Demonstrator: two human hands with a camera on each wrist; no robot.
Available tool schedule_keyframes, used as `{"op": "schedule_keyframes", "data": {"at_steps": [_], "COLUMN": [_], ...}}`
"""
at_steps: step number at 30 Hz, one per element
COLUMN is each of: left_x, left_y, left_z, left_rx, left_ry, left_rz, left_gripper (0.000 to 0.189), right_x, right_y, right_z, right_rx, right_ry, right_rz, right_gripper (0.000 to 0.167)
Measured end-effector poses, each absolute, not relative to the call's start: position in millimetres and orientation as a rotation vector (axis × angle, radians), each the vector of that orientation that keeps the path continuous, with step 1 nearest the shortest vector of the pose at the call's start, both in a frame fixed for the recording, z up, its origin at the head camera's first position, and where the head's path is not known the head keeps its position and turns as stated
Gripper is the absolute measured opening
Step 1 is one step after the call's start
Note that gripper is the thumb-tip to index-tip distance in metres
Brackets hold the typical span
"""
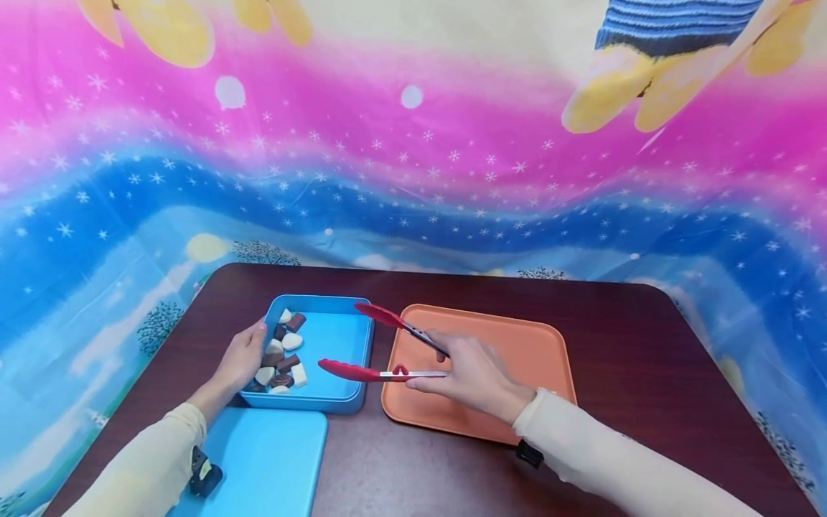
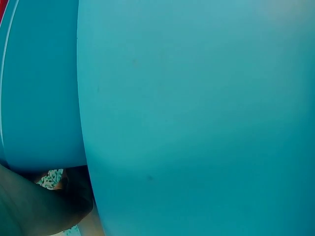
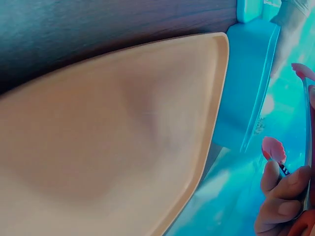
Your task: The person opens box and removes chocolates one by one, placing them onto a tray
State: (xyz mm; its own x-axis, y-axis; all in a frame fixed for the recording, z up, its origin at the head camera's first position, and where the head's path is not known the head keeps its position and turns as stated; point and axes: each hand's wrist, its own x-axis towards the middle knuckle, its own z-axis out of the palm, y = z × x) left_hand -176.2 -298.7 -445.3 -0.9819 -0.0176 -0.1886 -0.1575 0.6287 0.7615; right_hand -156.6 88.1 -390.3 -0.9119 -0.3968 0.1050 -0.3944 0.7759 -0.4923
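Note:
My left hand (image 1: 244, 355) grips the left wall of an open blue box (image 1: 337, 348); some of its fingers are hidden. Brown and white chocolate-like pieces (image 1: 293, 342) lie bunched along the left side of that box. In my right hand (image 1: 481, 380) is a pair of tongs with red tips (image 1: 352, 370), held by the metal arms. The tongs' arms stand wide apart, with nothing between them. Both red tips reach over the right part of the box. Beneath the right hand lies an orange tray (image 1: 526, 341), whose visible surface is bare.
A flat light-blue lid (image 1: 274, 452) lies in front of the box, partly under the left forearm. The dark brown table (image 1: 620, 359) has rounded back corners. A printed cloth (image 1: 413, 172) hangs right behind it and along the sides.

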Motion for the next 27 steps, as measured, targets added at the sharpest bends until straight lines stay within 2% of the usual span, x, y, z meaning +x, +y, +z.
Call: {"op": "schedule_keyframes", "data": {"at_steps": [10, 27], "left_x": [-176, -177], "left_y": [-299, -299], "left_z": [-448, -447], "left_rx": [-0.143, -0.187], "left_ry": [2.678, 2.646], "left_rz": [1.320, 1.330], "left_gripper": [0.063, 0.067], "right_x": [-163, -189], "right_y": [64, 35], "right_z": [-385, -394], "right_rx": [-0.749, -0.752], "right_ry": [2.920, 2.893], "right_rz": [-0.697, -0.716], "right_gripper": [0.051, 0.075]}}
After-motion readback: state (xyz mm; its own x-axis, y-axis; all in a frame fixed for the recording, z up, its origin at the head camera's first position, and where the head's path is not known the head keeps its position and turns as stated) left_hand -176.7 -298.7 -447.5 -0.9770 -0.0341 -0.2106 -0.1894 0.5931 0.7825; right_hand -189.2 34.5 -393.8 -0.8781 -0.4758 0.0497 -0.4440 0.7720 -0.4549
